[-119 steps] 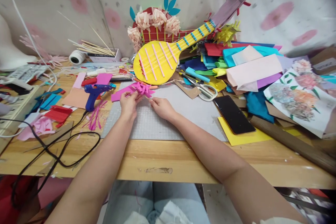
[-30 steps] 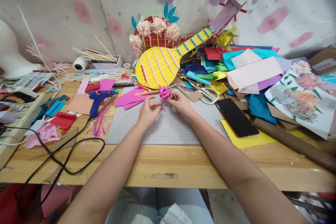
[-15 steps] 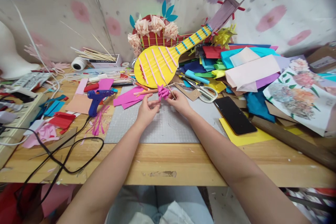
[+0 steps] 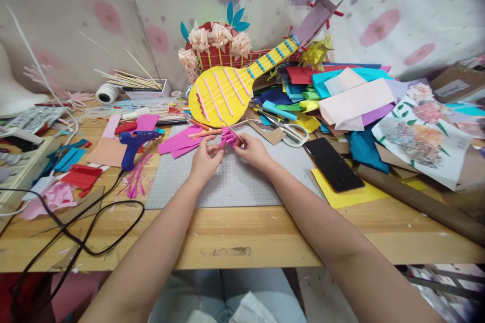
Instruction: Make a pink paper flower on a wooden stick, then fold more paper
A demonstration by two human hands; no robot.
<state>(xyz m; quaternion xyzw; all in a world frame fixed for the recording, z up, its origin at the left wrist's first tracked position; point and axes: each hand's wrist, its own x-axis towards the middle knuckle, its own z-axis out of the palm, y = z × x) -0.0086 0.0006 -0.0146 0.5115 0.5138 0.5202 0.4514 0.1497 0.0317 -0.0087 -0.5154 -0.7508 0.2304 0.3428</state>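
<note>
A small magenta paper flower (image 4: 228,136) with curled petals is between my two hands, above the grey cutting mat (image 4: 250,186). My left hand (image 4: 206,159) has its thumb and fingers bent in at the flower's lower left edge, pinching it there. From the right, my right hand (image 4: 253,150) pinches a thin wooden stick (image 4: 232,131) that slants across the petals. Its fingertips lie against the flower's right side. Magenta paper strips (image 4: 176,142) lie on the mat just beyond my left hand.
A yellow paper lute (image 4: 220,96) leans at the back. Scissors (image 4: 295,133) and a black phone (image 4: 333,164) lie to the right, near piled coloured paper (image 4: 356,101). On the left are a blue glue gun (image 4: 132,149), its looping cable (image 4: 91,250) and a power strip (image 4: 26,176).
The view has shifted slightly, so most things appear a little further left. Both hands stay at the flower, and the petals look turned and more bunched than before.
</note>
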